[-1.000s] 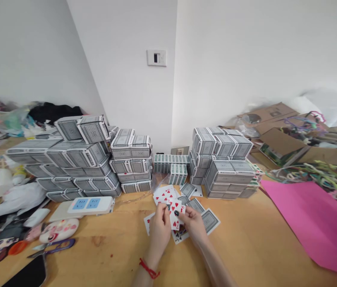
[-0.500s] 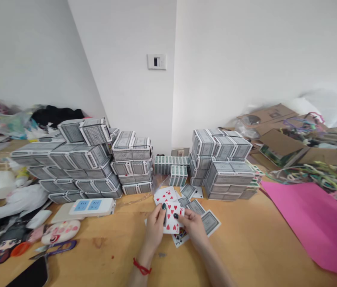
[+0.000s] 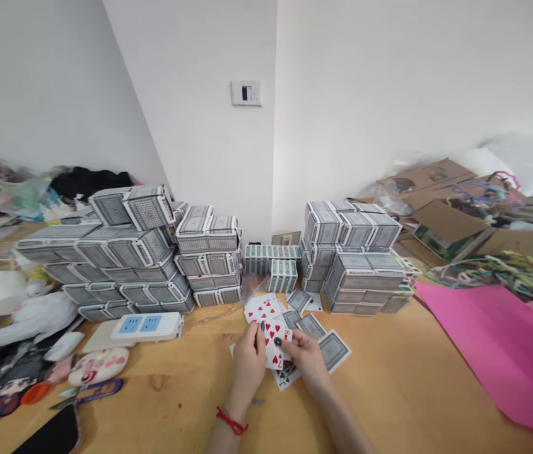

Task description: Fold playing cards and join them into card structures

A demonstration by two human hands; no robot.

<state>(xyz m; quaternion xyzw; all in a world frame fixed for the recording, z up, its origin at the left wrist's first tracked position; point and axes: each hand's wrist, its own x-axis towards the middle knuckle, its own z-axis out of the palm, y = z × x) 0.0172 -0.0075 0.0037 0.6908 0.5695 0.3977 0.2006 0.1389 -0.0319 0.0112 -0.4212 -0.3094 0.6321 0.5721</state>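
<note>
While holding cards (image 3: pixel 274 345), the left hand (image 3: pixel 249 355) shifted inward.

On the table (image 3: pixel 190 397), the left stack (image 3: pixel 124 274) and right stack (image 3: pixel 363 277) flank the small blocks (image 3: pixel 283 275), with the wall (image 3: pixel 200 50) behind and the switch (image 3: pixel 246 93) on it. Loose cards (image 3: pixel 335 350) lie before the small blocks; above them, the held cards (image 3: pixel 273 350) are between the left grip (image 3: pixel 248 356) and right grip (image 3: pixel 308 360). The power strip (image 3: pixel 146 326) lies before the left stack, the phone (image 3: pixel 53 432) farther forward and left. Right of the right stack lies the sheet (image 3: pixel 497 353), the carton (image 3: pixel 450 224) behind it.
</note>
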